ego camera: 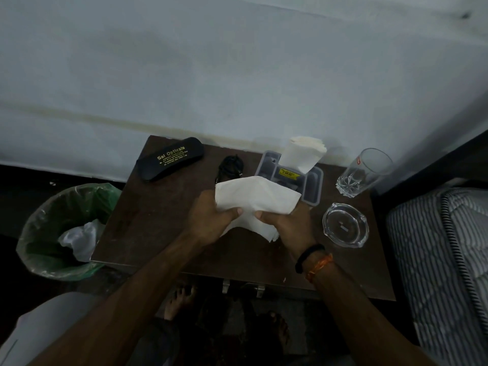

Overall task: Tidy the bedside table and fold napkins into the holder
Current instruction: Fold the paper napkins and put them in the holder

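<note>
Both hands hold one white napkin [254, 198] above the middle of the dark wooden bedside table [148, 220]. My left hand [211, 216] grips its left lower edge and my right hand [286, 224] grips its right lower part. The napkin is partly folded, with a loose corner hanging below my hands. Just behind it stands the grey plastic holder [313, 184], with folded white napkins [303, 153] sticking up out of its far end. The napkin in my hands hides part of the holder's front.
A black spectacle case [170, 162] lies at the table's back left, a coiled black cable [229, 166] next to it. A clear drinking glass [363, 171] and a glass ashtray [345, 224] stand at the right. A bin with a green liner [63, 231] is left of the table, a striped mattress [443, 254] right.
</note>
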`<state>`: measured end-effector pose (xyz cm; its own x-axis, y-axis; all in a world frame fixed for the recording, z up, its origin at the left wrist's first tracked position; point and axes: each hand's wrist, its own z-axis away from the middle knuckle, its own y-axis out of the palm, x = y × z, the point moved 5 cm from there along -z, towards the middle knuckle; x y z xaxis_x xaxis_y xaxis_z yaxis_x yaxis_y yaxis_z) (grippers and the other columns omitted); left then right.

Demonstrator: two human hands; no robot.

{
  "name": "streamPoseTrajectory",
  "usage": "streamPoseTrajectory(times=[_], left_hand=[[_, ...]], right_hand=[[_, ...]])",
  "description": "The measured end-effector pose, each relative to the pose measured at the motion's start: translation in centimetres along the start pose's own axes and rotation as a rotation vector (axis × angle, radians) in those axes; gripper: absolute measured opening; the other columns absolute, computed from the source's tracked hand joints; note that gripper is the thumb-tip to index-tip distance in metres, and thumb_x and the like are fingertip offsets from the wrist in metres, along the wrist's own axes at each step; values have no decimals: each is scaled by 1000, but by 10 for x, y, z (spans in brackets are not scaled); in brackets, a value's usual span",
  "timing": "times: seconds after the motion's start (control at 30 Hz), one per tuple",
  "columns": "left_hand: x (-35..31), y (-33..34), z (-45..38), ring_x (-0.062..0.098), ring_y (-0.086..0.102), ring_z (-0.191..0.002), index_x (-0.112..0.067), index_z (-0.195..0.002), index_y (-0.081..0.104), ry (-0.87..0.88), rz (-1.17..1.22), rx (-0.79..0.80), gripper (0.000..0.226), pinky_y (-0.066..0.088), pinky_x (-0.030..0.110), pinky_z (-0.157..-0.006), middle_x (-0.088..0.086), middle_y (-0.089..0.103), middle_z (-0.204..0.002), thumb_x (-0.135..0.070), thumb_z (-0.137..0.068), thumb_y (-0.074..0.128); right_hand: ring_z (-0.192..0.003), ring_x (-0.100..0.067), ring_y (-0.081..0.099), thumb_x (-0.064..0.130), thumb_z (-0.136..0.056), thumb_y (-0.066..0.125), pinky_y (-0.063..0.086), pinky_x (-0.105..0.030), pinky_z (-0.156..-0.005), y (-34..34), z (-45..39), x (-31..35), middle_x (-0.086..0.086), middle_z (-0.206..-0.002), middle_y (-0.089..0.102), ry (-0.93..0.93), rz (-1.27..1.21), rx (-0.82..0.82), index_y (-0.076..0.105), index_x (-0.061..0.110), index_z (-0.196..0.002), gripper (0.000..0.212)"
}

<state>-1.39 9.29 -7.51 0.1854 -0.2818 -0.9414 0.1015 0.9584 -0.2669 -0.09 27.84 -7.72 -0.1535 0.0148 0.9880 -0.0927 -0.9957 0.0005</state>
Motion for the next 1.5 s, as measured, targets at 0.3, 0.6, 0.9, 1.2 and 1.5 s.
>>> streamPoseTrajectory(times=[0.3, 0.6, 0.9, 1.2, 1.5], left_hand=[[-15, -11, -14, 16, 61, -114, -17, -127, 59, -113, 69, 147, 58, 51, 45, -98, -1, 66, -123, -14, -74, 81], [-40, -4, -10, 25, 64, -107, -13, -109, 69, -186, 330, 328, 46, 53, 42, -88, 5, 72, -110, 14, -72, 70], [-51, 7, -8, 19, 69, -101, -21, -106, 72, -161, 396, 282, 28, 56, 36, -84, -1, 75, -107, -7, -82, 71], [-52, 6, -9, 22, 70, -100, -16, -113, 69, -118, 339, 234, 32, 56, 33, -77, 1, 75, -106, -4, -83, 70], [-70, 1, -8, 22, 66, -103, -28, -123, 63, -31, 639, 236, 52, 55, 38, -83, 4, 68, -116, 3, -82, 61]], right_hand=[[-103, -26, 70, -9, -73, 77, 57, -45, -86, -11, -10, 13, -9, -114, 73, 87, -68, 115, 68, 5, -115, 45], [-108, -36, 67, -5, -76, 73, 56, -49, -86, -20, -13, 30, -16, -116, 71, 219, -144, 292, 67, -1, -115, 40], [-114, -38, 63, -15, -76, 66, 55, -50, -90, -22, -15, 33, -19, -121, 68, 247, -212, 284, 62, -2, -124, 50], [-113, -38, 64, -4, -76, 74, 53, -52, -94, -18, -14, 34, -16, -119, 70, 243, -211, 220, 66, 5, -120, 45], [-111, -36, 65, -7, -90, 53, 58, -44, -78, 5, 1, 41, -20, -129, 63, 377, -429, 478, 53, 7, -136, 48]])
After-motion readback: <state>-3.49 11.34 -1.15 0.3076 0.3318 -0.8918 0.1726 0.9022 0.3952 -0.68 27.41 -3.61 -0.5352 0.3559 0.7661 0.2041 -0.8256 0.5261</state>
